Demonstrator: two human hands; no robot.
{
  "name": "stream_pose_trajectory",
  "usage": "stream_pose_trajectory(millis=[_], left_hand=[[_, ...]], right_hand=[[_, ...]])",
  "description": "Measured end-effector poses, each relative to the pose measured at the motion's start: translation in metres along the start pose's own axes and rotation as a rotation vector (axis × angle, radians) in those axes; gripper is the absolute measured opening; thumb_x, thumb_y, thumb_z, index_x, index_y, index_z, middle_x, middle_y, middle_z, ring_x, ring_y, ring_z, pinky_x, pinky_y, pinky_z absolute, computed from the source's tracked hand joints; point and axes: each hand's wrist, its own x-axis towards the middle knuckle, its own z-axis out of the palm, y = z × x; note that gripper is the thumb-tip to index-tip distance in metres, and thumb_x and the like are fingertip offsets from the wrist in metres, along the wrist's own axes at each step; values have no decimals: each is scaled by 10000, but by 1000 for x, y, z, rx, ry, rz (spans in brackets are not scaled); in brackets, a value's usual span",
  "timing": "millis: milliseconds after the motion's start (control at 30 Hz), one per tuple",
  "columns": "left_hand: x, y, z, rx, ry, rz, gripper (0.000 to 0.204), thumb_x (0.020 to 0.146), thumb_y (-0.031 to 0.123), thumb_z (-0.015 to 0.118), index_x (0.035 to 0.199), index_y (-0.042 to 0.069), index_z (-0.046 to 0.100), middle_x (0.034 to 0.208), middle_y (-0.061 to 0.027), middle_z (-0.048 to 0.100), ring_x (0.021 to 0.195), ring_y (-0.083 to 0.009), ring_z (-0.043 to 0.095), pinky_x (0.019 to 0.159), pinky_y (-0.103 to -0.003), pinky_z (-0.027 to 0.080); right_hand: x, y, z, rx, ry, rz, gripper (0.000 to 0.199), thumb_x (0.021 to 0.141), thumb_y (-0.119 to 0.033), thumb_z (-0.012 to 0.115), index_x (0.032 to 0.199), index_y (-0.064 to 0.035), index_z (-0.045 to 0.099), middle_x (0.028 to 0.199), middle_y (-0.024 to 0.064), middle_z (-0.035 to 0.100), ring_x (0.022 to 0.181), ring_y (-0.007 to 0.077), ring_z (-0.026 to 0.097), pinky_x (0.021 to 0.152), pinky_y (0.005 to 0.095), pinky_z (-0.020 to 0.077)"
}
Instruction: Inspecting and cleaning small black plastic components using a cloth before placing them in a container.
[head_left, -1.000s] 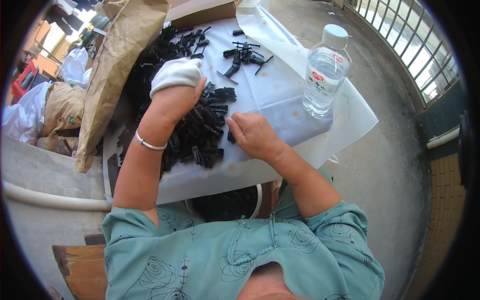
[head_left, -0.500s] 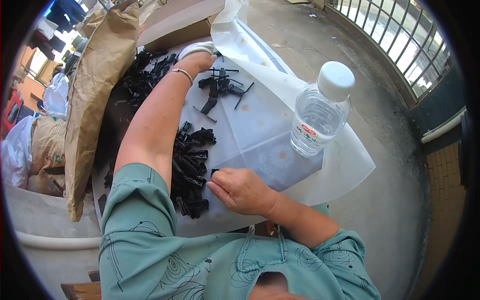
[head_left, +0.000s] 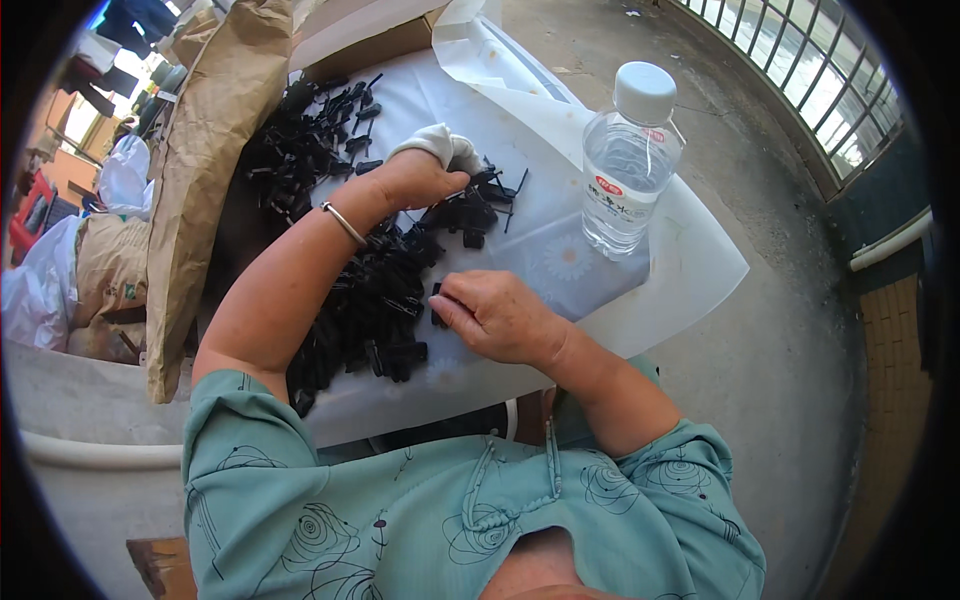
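Observation:
My left hand (head_left: 415, 178), with white cloth over its fingers, lies on a cluster of black plastic parts (head_left: 472, 212), some with thin rods sticking out. Its thumb points to the right and its fingertips are hidden, so I cannot tell whether it grips any of them. Closer to me, my right hand (head_left: 505, 312) is closed in a pinch. A small black plastic part (head_left: 437, 302) pokes out between its thumb and fingers, mostly covered. Directly left of that hand is a dense heap of black clip-like parts (head_left: 365, 310).
Another heap of black parts (head_left: 295, 150) spreads at the far left, beside a tall brown paper sheet (head_left: 215, 140). A clear bottle with a white cap (head_left: 630, 165) stands on the right of the white table covering (head_left: 690, 270). A cardboard flap (head_left: 375, 48) rises behind.
My left hand has come back toward me, and the far cluster of black parts has come with it, up against the near heap. My right hand keeps its pinch. The whole view has shifted.

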Motion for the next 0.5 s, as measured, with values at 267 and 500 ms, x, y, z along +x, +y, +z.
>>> stream_pose_trajectory(millis=[267,500], left_hand=[[-74,52,6,283,350,427,169,681,70,582,845,76,626,817,-127,624,775,-319,581,731,-376,457],[-120,62,35,132,544,418,228,716,-32,609,935,28,609,897,-121,624,861,-273,587,794,-332,449]], right_hand=[[1,-3,-38,-295,394,169,119,818,-119,584,818,-4,551,620,143,542,520,282,525,507,361,409],[3,2,-29,-306,193,-43,201,794,-93,607,969,-9,552,711,152,587,619,267,591,560,338,454]])
